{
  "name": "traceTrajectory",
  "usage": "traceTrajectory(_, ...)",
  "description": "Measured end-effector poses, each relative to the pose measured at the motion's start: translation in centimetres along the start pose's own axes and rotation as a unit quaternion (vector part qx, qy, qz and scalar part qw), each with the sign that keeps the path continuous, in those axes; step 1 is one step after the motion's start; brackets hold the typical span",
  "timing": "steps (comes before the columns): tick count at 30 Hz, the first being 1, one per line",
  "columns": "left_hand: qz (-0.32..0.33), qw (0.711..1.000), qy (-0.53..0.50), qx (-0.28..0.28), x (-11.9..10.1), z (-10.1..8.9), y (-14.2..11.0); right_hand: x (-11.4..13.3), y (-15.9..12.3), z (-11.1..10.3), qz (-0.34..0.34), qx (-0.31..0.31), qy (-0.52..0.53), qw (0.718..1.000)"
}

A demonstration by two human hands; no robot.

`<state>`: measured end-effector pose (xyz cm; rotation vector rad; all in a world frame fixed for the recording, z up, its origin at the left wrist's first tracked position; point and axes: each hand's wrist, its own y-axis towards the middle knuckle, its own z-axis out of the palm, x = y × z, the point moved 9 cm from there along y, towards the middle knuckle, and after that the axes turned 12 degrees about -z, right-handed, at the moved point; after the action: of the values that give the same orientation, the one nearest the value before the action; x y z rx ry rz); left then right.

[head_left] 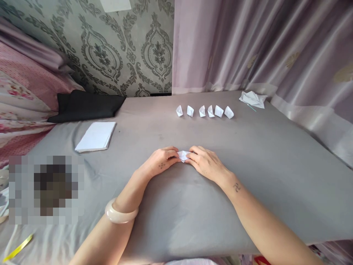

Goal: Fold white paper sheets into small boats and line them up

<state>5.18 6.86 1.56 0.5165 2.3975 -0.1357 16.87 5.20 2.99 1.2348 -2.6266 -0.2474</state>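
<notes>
A small white folded paper boat (183, 156) is between my two hands, low over the grey cloth. My left hand (162, 159) pinches its left end between thumb and fingers. On the other end, the fingers and thumb of my right hand (206, 162) are closed in the same way. Part of the boat is hidden behind my fingertips. Beyond my hands, several similar folded paper boats (219, 111) stand in a row, some close together and others apart.
Grey cloth (264, 158) covers the work surface. A stack of white paper (96, 136) lies at left, near a folded black cloth (88, 106). Folded white papers (253, 99) and a thin greenish stick (252, 108) are at far right. A yellow strip (18, 248) lies lower left, below a pixelated patch.
</notes>
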Motion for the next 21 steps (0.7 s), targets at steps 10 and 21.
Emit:
traceTrajectory(10, -0.128, 0.98, -0.152, 0.005, 1.5, -0.3, 0.4, -1.9, -0.4, 0.3, 0.096, -0.058, 0.181, 0.977)
traceTrajectory(21, -0.224, 0.831, -0.504, 0.074, 2.0, 2.1, 0.4, -3.1, -1.8, 2.7, 0.26, -0.004, 0.501, 0.825)
